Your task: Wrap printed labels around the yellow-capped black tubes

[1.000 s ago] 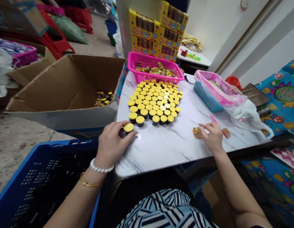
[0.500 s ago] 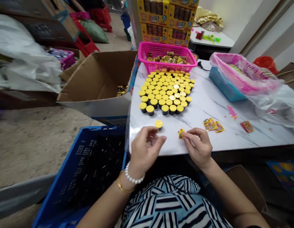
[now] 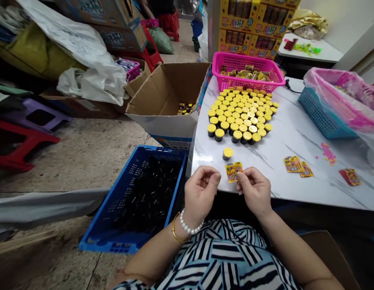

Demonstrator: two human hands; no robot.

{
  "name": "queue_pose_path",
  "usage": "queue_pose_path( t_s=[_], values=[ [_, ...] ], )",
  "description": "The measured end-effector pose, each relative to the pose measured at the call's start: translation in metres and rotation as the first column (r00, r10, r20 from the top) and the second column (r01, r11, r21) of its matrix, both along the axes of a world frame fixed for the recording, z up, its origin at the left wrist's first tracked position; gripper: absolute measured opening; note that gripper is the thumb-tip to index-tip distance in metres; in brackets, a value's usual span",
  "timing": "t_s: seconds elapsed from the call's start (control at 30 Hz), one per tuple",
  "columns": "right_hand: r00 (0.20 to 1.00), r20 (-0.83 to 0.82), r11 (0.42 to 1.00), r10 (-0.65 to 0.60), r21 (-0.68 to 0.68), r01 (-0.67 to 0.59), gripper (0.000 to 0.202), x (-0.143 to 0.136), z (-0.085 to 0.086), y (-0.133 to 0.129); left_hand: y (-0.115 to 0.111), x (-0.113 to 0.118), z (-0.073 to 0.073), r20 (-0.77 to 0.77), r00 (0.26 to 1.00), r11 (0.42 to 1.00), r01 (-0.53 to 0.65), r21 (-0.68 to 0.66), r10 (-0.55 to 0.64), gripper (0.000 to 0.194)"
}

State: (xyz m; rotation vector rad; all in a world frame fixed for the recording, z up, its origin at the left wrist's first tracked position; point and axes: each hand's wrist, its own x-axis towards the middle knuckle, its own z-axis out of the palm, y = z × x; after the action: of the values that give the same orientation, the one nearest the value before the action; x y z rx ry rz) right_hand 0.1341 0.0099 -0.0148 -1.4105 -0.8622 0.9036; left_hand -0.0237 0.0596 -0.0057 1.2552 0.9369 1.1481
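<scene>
My right hand [image 3: 255, 192] pinches a small yellow printed label [image 3: 233, 172] between thumb and fingers, just over the table's front edge. Left of the label is my left hand [image 3: 202, 192], its thumb and fingertips drawn together. Whether anything is in that pinch is hidden. A single black tub with a yellow lid [image 3: 227, 154] stands upright just beyond the label, apart from both hands. Behind it, many similar yellow-lidded tubs [image 3: 241, 110] stand packed in a group. To the right lie a fanned pile of labels [image 3: 293, 164] and another small stack [image 3: 350, 177].
A pink basket [image 3: 219, 68] of wrapped pieces stands behind the tubs. At right is a blue basket [image 3: 321, 110] with a pink one in it. Pink bits [image 3: 328, 154] lie on the table. On the left are an open carton [image 3: 163, 121] and a blue crate [image 3: 99, 225] of black pieces.
My view has swung left, shifting the table rightward. The label now faces up more fully in my right hand. My left thumb and fingers, apart before, have closed together.
</scene>
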Motion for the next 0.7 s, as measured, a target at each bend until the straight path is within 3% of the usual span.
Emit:
queue_pose_path(
  t_s=[0.17,0.43,0.57,0.7],
  values=[
    [0.998,0.037,0.995,-0.056,0.086,0.052,0.03,-0.011,-0.013,-0.003,-0.012,-0.004,0.002,0.022,0.999,0.998,0.051,-0.035,-0.05,0.031],
    [0.987,0.158,0.972,-0.036,0.237,-0.003,0.023,-0.011,-0.019,-0.002,-0.004,0.0,0.009,0.031,0.997,0.988,0.073,-0.138,-0.069,0.039],
    [0.963,0.267,0.959,-0.042,0.28,-0.035,0.018,-0.01,-0.023,-0.003,0.001,0.001,0.002,0.034,0.999,0.989,0.044,-0.139,-0.04,0.032],
    [0.965,0.247,0.953,-0.089,0.302,0.011,0.017,-0.008,-0.026,-0.003,0.004,-0.001,-0.006,0.094,0.996,0.979,0.015,-0.205,0.005,0.031]
  ],
)
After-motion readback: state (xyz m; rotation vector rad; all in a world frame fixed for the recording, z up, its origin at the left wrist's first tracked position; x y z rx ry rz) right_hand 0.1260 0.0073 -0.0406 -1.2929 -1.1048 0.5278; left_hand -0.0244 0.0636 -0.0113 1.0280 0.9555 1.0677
